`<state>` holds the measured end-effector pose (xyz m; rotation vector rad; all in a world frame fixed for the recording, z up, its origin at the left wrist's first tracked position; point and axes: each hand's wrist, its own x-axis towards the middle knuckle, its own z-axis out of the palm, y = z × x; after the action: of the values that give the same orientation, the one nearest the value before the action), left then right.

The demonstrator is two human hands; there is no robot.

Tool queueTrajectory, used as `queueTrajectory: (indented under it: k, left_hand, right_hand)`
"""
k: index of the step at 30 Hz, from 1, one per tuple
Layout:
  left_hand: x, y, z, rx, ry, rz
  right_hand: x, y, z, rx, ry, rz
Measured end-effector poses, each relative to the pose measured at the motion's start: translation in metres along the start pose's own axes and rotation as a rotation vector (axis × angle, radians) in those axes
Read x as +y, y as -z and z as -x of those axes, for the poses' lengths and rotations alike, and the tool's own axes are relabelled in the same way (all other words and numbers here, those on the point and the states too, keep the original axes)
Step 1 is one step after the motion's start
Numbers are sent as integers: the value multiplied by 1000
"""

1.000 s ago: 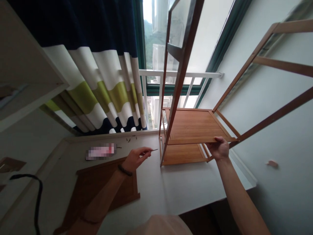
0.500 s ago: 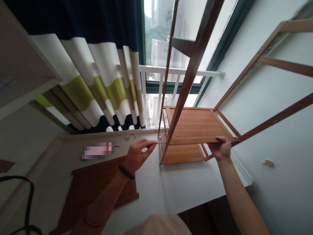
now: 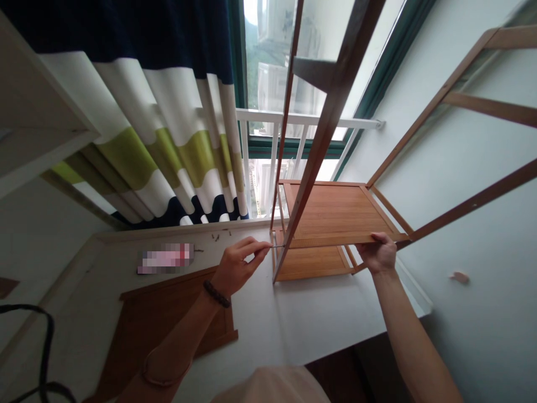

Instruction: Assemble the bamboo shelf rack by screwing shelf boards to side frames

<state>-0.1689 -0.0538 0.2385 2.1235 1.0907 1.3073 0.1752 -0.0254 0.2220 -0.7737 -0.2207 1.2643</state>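
My left hand (image 3: 242, 262) is closed in a pinch on a thin metal rod (image 3: 277, 245); whether it is a screw or a hex key I cannot tell. Its far tip meets the side of the front upright (image 3: 297, 215) of a wooden shelf rack, level with the shelf's edge. My right hand (image 3: 378, 254) grips the front edge of the wooden shelf board (image 3: 339, 210) near its right end, thumb on top and fingers underneath. Below it lies a lower shelf (image 3: 314, 264) of the same rack.
A loose wooden panel (image 3: 176, 313) lies on the white surface (image 3: 255, 324) at left. Behind it are a blurred-out pink item (image 3: 163, 259) and several small screws (image 3: 215, 237). A striped curtain (image 3: 168, 129), white railing (image 3: 310, 119) and window stand behind. A black cable (image 3: 47, 347) hangs at lower left.
The metal rod has moved slightly right, and its tip now reaches the upright. My right hand keeps its grip on the shelf board. The view has shifted a little.
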Motion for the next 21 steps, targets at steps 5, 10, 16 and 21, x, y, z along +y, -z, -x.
queueTrajectory:
  k: [5, 10, 16, 21]
  left_hand:
    - [5, 2, -2, -14, 28, -3]
    - [5, 2, -4, -79, 208, 147]
    - [-18, -6, -6, -258, 755, 881]
    - [-31, -2, -5, -478, 935, 934]
  right_hand:
    - [1, 3, -2, -57, 28, 36]
    - [1, 2, -1, -45, 17, 44]
    - [1, 1, 0, -78, 20, 32]
    - [0, 0, -1, -76, 3, 38]
